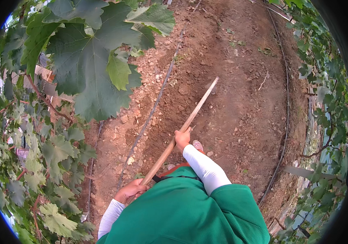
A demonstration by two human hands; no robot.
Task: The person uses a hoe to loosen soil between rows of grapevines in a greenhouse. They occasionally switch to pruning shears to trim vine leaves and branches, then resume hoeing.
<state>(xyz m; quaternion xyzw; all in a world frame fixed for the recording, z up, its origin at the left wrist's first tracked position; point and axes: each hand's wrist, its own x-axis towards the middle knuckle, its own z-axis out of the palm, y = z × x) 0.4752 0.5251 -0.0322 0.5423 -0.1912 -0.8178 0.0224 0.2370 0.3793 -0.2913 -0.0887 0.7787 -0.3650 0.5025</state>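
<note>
A long wooden handle (200, 104) slants across the person's front over brown soil (243, 110); whatever sits at its far tip is hard to make out. The right hand (182, 138) grips mid-handle, fingers wrapped closed. The left hand (131, 190) grips lower, fingers closed around it, the near end partly hidden. A green garment (178, 207) covers the body; vine leaves (88, 61) block the upper left.

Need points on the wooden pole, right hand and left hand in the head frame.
Wooden pole (161, 159): head view, on the stretch of shaft between the two hands.
Right hand (182, 139): head view, on the back of the hand.
Left hand (130, 190): head view, mid-hand.
</note>
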